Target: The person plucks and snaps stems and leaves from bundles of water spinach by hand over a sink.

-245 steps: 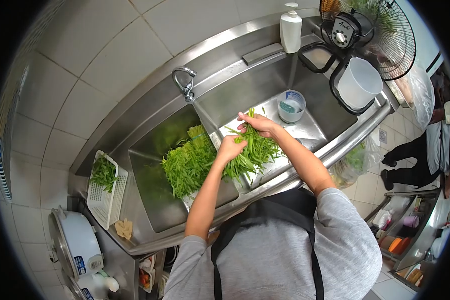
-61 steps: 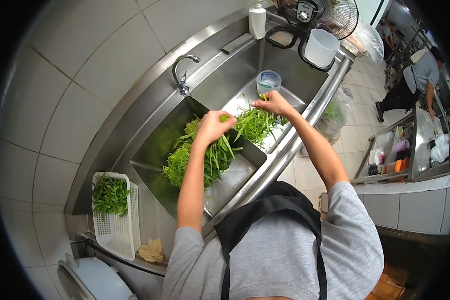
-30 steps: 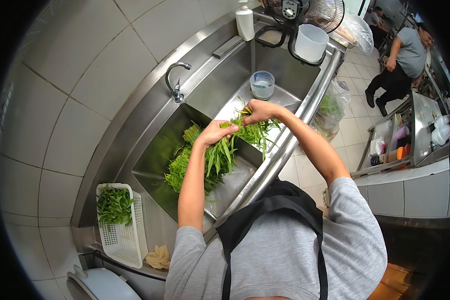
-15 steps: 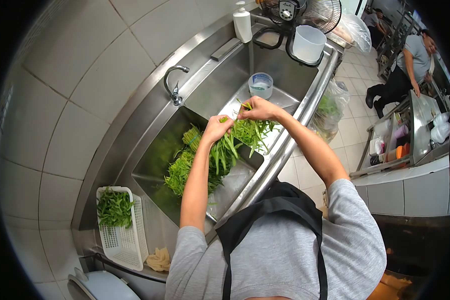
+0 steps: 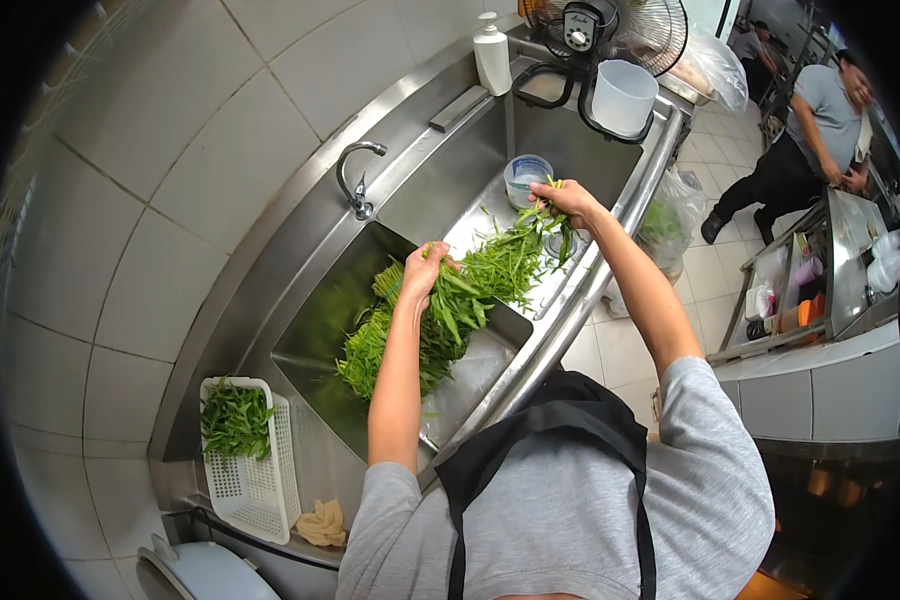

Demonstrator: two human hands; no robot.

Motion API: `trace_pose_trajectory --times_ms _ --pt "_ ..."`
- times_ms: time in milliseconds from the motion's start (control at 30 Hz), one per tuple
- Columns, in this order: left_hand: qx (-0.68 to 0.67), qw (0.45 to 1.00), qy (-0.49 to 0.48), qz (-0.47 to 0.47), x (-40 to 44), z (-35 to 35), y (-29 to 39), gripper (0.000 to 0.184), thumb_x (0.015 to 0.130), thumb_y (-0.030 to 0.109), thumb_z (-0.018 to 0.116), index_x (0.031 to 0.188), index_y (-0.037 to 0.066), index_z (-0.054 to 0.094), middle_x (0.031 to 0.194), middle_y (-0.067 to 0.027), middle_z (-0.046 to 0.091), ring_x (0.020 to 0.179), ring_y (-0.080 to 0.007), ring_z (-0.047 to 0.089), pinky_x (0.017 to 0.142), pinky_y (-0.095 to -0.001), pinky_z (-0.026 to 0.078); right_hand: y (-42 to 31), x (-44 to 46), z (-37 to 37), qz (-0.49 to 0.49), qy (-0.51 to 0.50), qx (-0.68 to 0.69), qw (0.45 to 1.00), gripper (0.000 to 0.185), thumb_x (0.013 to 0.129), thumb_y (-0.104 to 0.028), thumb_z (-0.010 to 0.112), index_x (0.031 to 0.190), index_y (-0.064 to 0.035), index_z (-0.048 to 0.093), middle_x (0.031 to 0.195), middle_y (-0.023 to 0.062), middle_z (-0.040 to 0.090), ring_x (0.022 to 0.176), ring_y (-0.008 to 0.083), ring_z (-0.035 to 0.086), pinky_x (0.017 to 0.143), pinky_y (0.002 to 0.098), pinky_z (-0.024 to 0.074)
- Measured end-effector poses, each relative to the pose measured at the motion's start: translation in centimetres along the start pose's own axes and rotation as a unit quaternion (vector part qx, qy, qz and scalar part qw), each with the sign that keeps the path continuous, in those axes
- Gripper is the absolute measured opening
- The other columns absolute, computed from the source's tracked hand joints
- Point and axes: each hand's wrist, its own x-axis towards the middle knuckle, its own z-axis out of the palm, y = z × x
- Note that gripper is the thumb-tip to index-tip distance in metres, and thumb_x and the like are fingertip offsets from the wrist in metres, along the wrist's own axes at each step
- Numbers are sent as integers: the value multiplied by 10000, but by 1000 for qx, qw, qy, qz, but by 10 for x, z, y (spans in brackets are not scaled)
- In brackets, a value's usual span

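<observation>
My left hand (image 5: 425,272) is closed around a bunch of leafy greens (image 5: 457,300), long narrow leaves that look like water spinach, hanging over the divider between two sink basins. To the right and farther off, my right hand (image 5: 570,201) pinches a few leafy stems (image 5: 558,238) above the far basin (image 5: 440,170). Beneath and between the hands, loose leaves (image 5: 505,262) are heaped in that basin. More greens with cut stems (image 5: 370,345) fill the near basin (image 5: 315,345), partly behind my left forearm. A clear round tub (image 5: 526,178) stands just beyond my right hand.
A white basket (image 5: 282,470) with picked leaves sits left, beside a crumpled cloth (image 5: 321,523). The faucet (image 5: 358,190) curves over the back rim. A pump bottle (image 5: 491,55), fan (image 5: 580,30) and white bucket (image 5: 623,97) line the far end. A person (image 5: 820,125) stands at right.
My hands were close together over the greens. Now the right hand has moved away to the right with some stems, and the left hand stays near the divider.
</observation>
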Motion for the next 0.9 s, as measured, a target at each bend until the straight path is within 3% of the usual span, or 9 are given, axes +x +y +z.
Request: trace_pose_trajectory --times_ms 67,233,367,400,433,500,600,733,900 --pt "-19 1000 -9 -2 4 -2 -3 230 802 176 593 920 -3 508 813 -46 542 581 -132 531 640 -266 434 4 4 -5 6 -2 14 1000 235 811 -292 612 777 -63 653 606 4 560 472 70 409 441 196 323" --pt "184 976 33 114 -9 26 26 219 781 224 628 838 18 579 637 -20 540 525 -112 510 530 -247 424 5 1 -4 89 -5 75 993 226 847 -284 558 760 -79 597 586 -17 512 461 66 398 406 209 292" --pt "368 914 47 161 -16 57 41 246 753 304 643 843 76 658 524 -35 536 462 -107 483 499 -263 416 8 4 13 118 13 84 989 232 858 -279 538 731 -87 575 570 -18 495 453 64 409 389 216 285" --pt "434 892 30 123 -29 70 61 285 730 372 633 924 165 668 518 -78 535 484 -138 528 524 -292 433 12 8 18 120 13 88 989 232 855 -272 541 730 -80 575 568 -13 496 454 67 422 382 219 287" --pt "479 866 12 141 -26 76 59 290 724 389 613 928 192 670 530 -107 541 516 -181 557 540 -307 441 14 12 19 128 -22 79 988 202 855 -233 534 741 -71 574 633 9 534 492 94 471 397 243 357" --pt "550 821 3 153 -11 80 40 290 732 376 595 920 168 672 531 -109 542 516 -213 553 540 -322 442 20 17 30 126 -20 46 991 221 854 -251 533 726 -77 577 612 7 526 494 104 455 406 260 320" --pt "558 818 21 138 -4 80 29 310 725 380 610 895 128 673 528 -94 542 501 -181 533 540 -320 438 15 12 41 119 -19 44 992 265 852 -311 536 726 -80 570 601 7 511 509 109 436 420 267 306" --pt "368 924 -101 33 5 60 21 257 754 269 648 830 24 652 572 1 556 546 -62 495 536 -241 420 9 3 39 63 52 -2 997 363 810 -418 577 696 -75 552 592 -1 486 505 89 419 431 248 326" --pt "225 962 -153 -13 -2 48 28 243 778 212 627 887 -6 633 702 17 577 567 -44 481 543 -204 402 9 -6 32 -55 -16 -65 996 395 765 -442 629 673 -64 562 536 -19 465 453 66 403 416 235 325"
